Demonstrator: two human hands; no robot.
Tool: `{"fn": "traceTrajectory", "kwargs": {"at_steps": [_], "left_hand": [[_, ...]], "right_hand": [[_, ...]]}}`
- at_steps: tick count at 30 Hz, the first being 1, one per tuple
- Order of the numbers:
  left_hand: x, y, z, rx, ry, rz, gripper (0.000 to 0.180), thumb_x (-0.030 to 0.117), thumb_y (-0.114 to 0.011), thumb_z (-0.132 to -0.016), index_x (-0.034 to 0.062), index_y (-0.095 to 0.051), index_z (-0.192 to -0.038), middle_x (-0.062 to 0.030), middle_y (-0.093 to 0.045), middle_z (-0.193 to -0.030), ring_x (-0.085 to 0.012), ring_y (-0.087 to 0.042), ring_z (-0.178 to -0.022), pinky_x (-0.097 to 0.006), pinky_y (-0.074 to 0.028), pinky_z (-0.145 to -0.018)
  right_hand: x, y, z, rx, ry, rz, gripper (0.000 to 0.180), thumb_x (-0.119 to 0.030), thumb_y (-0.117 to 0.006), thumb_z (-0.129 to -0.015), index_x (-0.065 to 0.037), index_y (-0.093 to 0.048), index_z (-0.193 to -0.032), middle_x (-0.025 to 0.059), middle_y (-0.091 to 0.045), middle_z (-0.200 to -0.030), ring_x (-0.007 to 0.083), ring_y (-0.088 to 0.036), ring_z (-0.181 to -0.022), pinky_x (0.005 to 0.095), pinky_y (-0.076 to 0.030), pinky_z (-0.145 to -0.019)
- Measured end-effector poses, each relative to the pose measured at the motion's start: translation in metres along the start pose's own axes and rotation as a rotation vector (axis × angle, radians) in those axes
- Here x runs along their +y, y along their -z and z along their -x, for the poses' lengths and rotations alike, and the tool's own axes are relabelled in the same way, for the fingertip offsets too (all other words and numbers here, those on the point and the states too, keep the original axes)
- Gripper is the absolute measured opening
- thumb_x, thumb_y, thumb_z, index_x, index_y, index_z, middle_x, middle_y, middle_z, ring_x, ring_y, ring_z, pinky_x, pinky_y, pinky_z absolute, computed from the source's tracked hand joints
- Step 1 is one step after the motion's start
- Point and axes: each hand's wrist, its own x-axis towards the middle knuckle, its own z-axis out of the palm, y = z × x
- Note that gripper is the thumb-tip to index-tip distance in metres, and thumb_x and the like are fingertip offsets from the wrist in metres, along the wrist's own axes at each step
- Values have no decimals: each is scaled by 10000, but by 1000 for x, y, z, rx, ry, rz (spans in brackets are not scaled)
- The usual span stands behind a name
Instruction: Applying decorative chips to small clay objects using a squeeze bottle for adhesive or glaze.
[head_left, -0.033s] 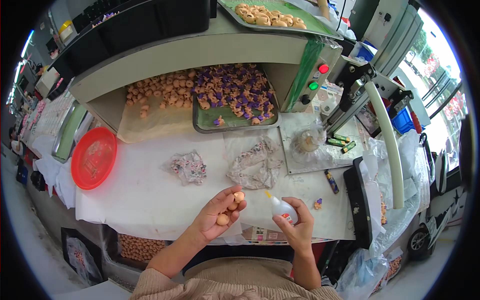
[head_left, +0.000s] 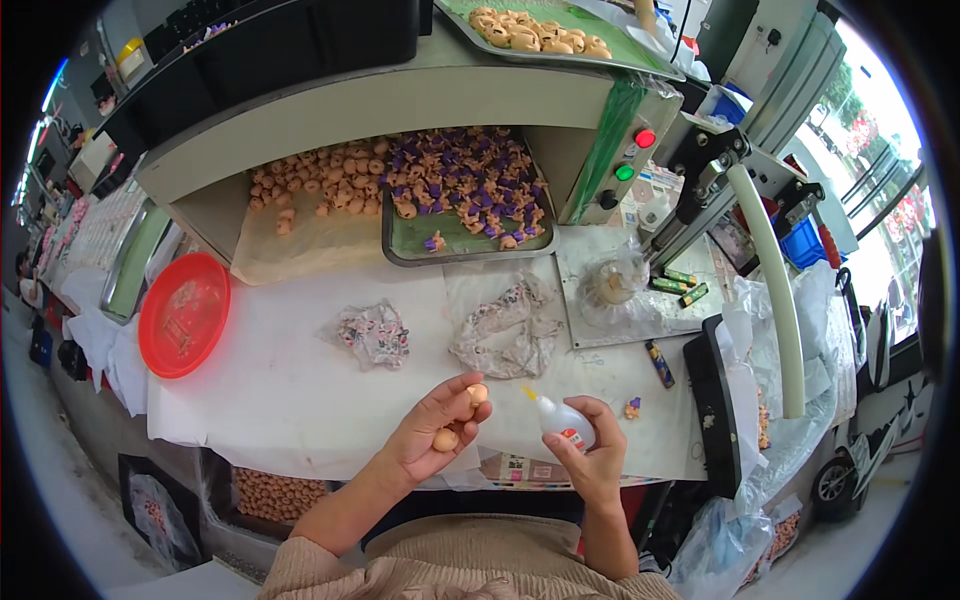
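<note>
My left hand (head_left: 433, 425) is closed around small peach-coloured round pieces that look like toy heads. One round piece (head_left: 477, 394) is pinched at the fingertips, and another (head_left: 445, 439) rests lower against the palm. Facing it, my right hand (head_left: 598, 455) grips a small white squeeze bottle (head_left: 570, 425) with a red-marked label. Its thin yellow tip (head_left: 529, 392) points up and left toward the pinched piece, with a gap between them. Both hands are above the front part of the white-covered table (head_left: 270, 400).
A tray (head_left: 470, 250) of purple-and-peach figures and a pile of round pieces (head_left: 320, 180) sit under the shelf. Crumpled patterned plastic (head_left: 375, 335), a red basin (head_left: 185, 315), a lighter (head_left: 661, 365) and a small figure (head_left: 632, 407) lie about. A press (head_left: 690, 220) stands right.
The bottle's yellow tip has shifted slightly left, toward my left hand. A round piece seen between the other two in my left hand is now less visible.
</note>
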Motion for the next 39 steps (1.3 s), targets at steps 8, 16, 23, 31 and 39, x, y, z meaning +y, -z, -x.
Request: {"fn": "traceTrajectory", "kwargs": {"at_steps": [8,16,23,31,39], "left_hand": [[-13,-2,-6,-21,31,-93,284,225,-560,-951,124,-519,-1212,-57,-591,-1118,-105,-610,-807,-195,-445,-536],[-18,2,-6,-51,38,-134,283,318,-514,-970,113,-510,-1165,-73,-581,-1138,-106,-613,-813,-193,-427,-507],[-19,3,-8,-68,80,-131,272,313,-503,-974,113,-504,-1158,-73,-578,-1139,-123,-610,-813,-187,-408,-469],[-20,7,-10,-84,98,-85,264,298,-495,-979,103,-505,-1156,-78,-578,-1116,-132,-565,-772,-187,-376,-445],[-19,5,-8,-50,123,-124,359,295,-493,-981,78,-488,-1267,-69,-582,-1103,-130,-565,-773,-187,-367,-453]], "right_hand": [[2,4,5,133,440,257,435,-119,-885,-592,-44,-601,-914,71,-592,-840,166,-553,-707,284,-457,-641],[-7,-7,11,164,366,290,451,-257,-871,-627,-37,-616,-927,76,-583,-836,212,-546,-764,329,-453,-715],[-5,-10,8,146,371,313,427,-262,-867,-628,-38,-633,-906,73,-594,-781,216,-547,-736,330,-450,-689],[-3,-10,7,162,373,330,420,-231,-870,-619,-36,-636,-909,70,-599,-773,216,-548,-716,329,-454,-688],[-4,-9,12,191,346,301,429,-233,-872,-619,-24,-635,-909,77,-602,-769,218,-552,-706,336,-471,-711]]}}
